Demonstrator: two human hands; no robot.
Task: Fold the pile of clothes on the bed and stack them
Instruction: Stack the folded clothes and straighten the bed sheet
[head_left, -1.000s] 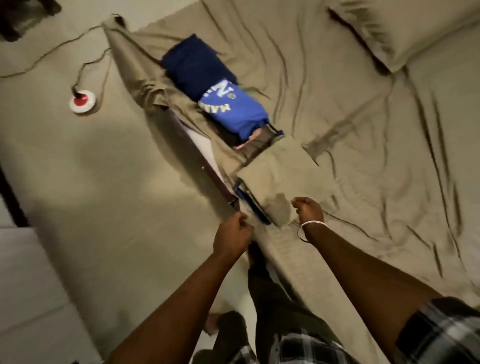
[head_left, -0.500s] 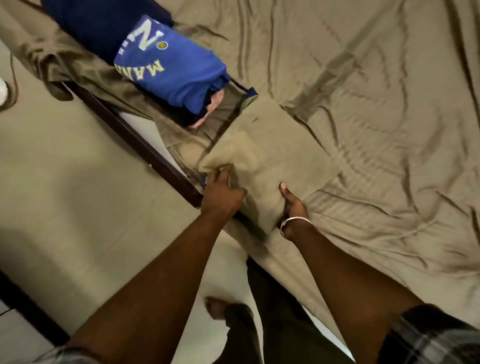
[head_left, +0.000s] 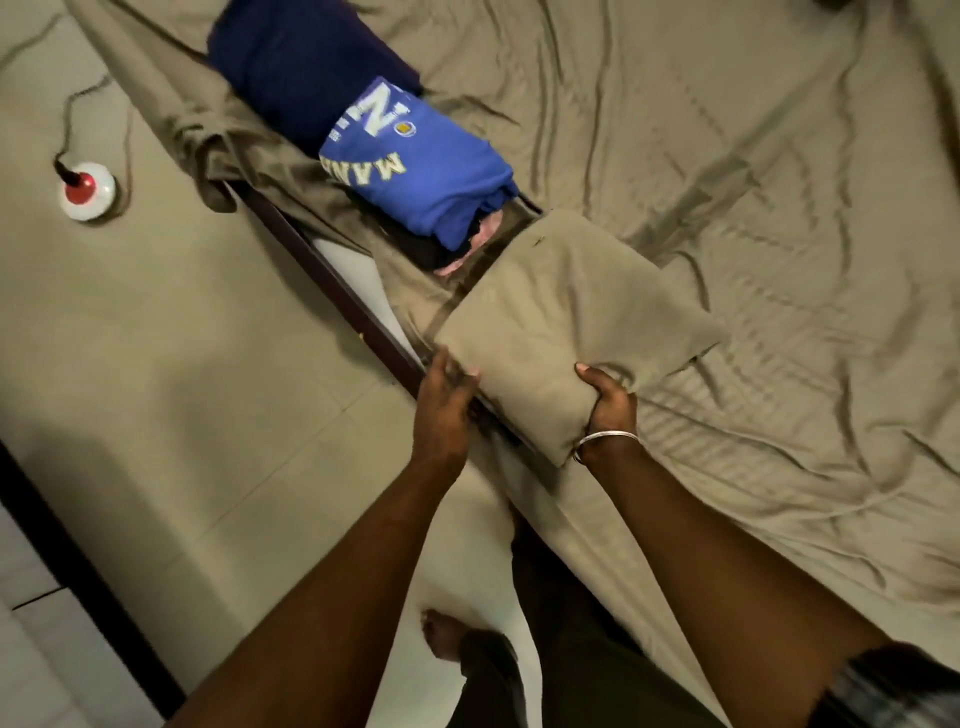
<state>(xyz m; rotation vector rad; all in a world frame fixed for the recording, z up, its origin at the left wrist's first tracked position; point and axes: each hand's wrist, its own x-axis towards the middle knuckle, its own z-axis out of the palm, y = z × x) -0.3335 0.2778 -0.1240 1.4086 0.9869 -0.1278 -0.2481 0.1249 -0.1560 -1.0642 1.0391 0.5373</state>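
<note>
**bedsheet_bob:** so why were both hands on that folded tan cloth (head_left: 566, 332) right at the bed's edge? looked awkward to me

**foldy_mcfold:** nah, it made sense; the right hand (head_left: 610, 408) was clamped on the near corner, thumb on top and fingers tucked underneath, so it had a proper hold on the cloth; the left hand (head_left: 447, 400) sat at the other near corner with its fingers reaching in against the edge; whether those were truly pinching it or just nudging under it, I couldn't tell; my guess is it was working under the fold to match the right

**bedsheet_bob:** and why that spot?

**foldy_mcfold:** the person stood on the floor (head_left: 182, 364) by the side of the bed (head_left: 779, 260), so the near edge was simply the closest reach; the cloth lay flat on the sheet, nearly the same colour, which made its outline hard to read

**bedsheet_bob:** what about the blue stuff?

**foldy_mcfold:** that was the stack; a bright blue shirt (head_left: 415, 171) with lettering sat on something pink and something dark, and a navy piece (head_left: 306, 78) lay just behind it; all of it hugged the same edge, just beyond the tan cloth; I'd bet the two-corner hold was meant to keep the fold from flopping open on the way to the stack

**bedsheet_bob:** risk?

**foldy_mcfold:** it was close to the edge; a sloppy lift could've dropped it on the floor
</note>
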